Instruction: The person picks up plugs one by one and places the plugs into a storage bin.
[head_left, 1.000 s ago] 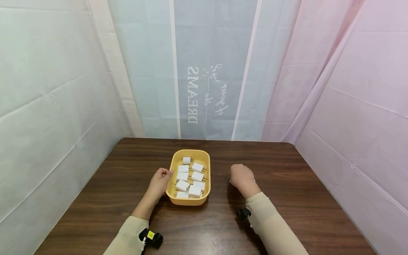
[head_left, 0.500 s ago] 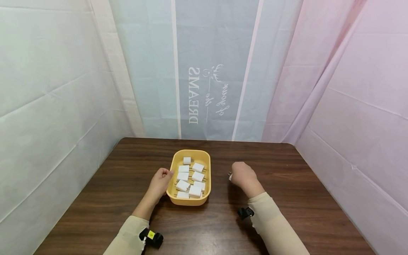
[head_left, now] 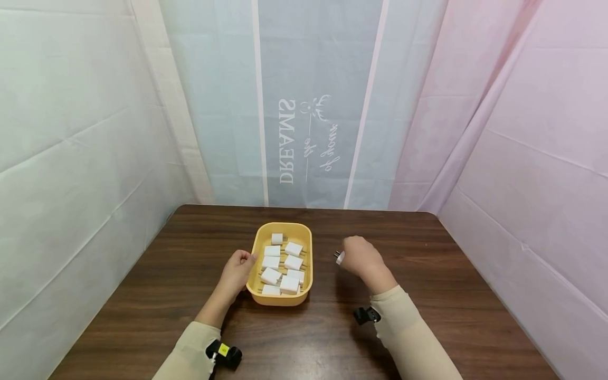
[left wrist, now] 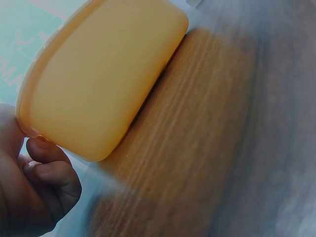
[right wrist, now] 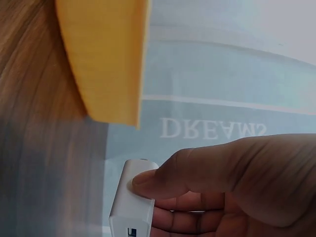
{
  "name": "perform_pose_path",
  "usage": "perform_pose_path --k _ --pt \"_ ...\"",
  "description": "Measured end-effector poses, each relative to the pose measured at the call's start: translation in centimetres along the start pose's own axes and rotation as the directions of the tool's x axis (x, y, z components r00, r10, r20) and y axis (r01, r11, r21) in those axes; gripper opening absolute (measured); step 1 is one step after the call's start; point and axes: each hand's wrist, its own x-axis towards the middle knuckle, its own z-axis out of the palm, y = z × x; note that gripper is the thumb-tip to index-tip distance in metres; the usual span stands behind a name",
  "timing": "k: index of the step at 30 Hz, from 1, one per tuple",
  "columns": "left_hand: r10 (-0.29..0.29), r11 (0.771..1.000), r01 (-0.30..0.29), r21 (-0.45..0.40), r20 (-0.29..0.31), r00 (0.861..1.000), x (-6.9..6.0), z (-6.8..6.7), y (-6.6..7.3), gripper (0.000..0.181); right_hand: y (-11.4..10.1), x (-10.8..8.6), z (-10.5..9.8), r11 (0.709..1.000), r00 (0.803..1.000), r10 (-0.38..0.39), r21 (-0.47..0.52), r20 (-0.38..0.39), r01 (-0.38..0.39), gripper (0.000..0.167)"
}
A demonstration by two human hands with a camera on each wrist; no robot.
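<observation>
My left hand (head_left: 236, 273) pinches the left rim of a yellow plastic bin (head_left: 280, 301), thumb and curled fingers at the edge in the left wrist view. Several white USB charger plugs (head_left: 294, 249) lie inside, prongs pointing various ways. To the right of the bin, my right hand (head_left: 363, 259) holds another white charger plug (right wrist: 131, 195) just above the table. In the right wrist view the thumb (right wrist: 163, 181) presses on its side and a USB port shows at its lower end. Its metal prongs stick out leftward in the head view.
The dark wood-grain table (head_left: 427, 306) reaches back to a pale blue cloth (head_left: 313, 63) with mirrored lettering. White cloth walls (head_left: 81, 132) close in both sides. Black camera mounts (head_left: 366, 315) sit on the cream sleeves.
My right hand has moved slightly left and away from me, and the charger plug's body and prongs show more at its left side. The left hand stays on the bin rim.
</observation>
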Motion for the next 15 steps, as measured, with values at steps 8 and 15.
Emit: perform_pose_path --k 8,15 --pt "0.006 1.0 -0.006 -0.004 -0.002 1.0 0.0 0.0 -0.1 0.027 -1.0 -0.8 -1.3 0.999 1.0 -0.028 0.028 0.003 0.028 0.007" --pt "-0.004 1.0 0.004 0.002 -0.008 1.0 -0.1 0.1 0.2 0.027 -1.7 -1.4 -2.1 0.998 0.999 -0.037 0.053 -0.01 0.038 0.02"
